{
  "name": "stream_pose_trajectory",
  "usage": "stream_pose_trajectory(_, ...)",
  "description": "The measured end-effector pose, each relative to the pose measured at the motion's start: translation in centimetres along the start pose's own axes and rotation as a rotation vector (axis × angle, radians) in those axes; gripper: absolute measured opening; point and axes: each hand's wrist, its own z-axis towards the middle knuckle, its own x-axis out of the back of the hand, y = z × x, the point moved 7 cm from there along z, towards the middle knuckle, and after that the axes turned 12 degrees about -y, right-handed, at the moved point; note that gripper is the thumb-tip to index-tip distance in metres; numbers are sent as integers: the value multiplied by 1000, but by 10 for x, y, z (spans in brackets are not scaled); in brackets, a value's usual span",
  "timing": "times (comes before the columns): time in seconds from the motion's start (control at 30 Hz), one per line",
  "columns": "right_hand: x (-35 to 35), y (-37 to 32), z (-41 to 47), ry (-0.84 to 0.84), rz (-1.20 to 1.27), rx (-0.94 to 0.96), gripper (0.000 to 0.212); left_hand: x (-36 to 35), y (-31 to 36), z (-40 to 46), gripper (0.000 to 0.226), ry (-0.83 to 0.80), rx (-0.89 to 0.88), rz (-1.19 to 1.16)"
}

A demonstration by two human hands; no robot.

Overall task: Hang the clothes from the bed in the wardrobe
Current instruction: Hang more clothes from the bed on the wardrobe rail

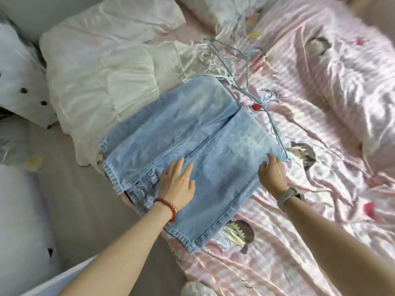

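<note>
head view: a pair of light blue jeans (192,150) lies folded on the bed (320,189), near its left edge, with the frayed leg ends toward the far side and loose threads trailing off onto the cover. the hems and waistband stack up at the near and left sides of the fold.

the left hand (178,183) lies flat on the jeans near the middle of the fold, fingers straight and spread a little, palm down, gripping nothing. a red bead bracelet (168,208) circles that wrist.

the right hand (272,174) rests at the right edge of the jeans, close to the frayed corner. its fingers reach forward onto the denim and look loosely bent; whether they pinch the edge or only touch it i cannot tell, since the frame is blurred there. a grey watch (289,196) sits on that wrist.

a cream white garment (102,77) lies just beyond and to the left of the jeans, its pleated part touching their far left edge. farther left a white piece with dark buttons (23,90) rests at the bed's side.

the bed cover is shiny pink with cartoon prints, wrinkled all over. grey floor (85,199) shows to the left of the bed.
</note>
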Motion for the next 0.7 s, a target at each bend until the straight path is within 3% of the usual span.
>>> stream_pose_trajectory(0.2, 14, 61, 85, 4, 53, -157, 35, -22, 28, 82, 73, -65, 26, 188)
stream_pose_trajectory(0.37, -1, 85, 124, -143, 138, -288, 44, -40, 16, 113, 92, -111, 79, 278)
stream_pose_trajectory(0.47, 9, 91, 131, -29, 163, -344, 41, -46, 14, 116, 93, -118, 77, 298)
stream_pose_trajectory(0.57, 16, 92, 125, 138, 363, -305, 33, -46, 15, 118, 93, -134, 87, 315)
stream_pose_trajectory(0.7, 5, 94, 104, 210, 511, -317, 33, -45, 16, 118, 92, -189, 90, 297)
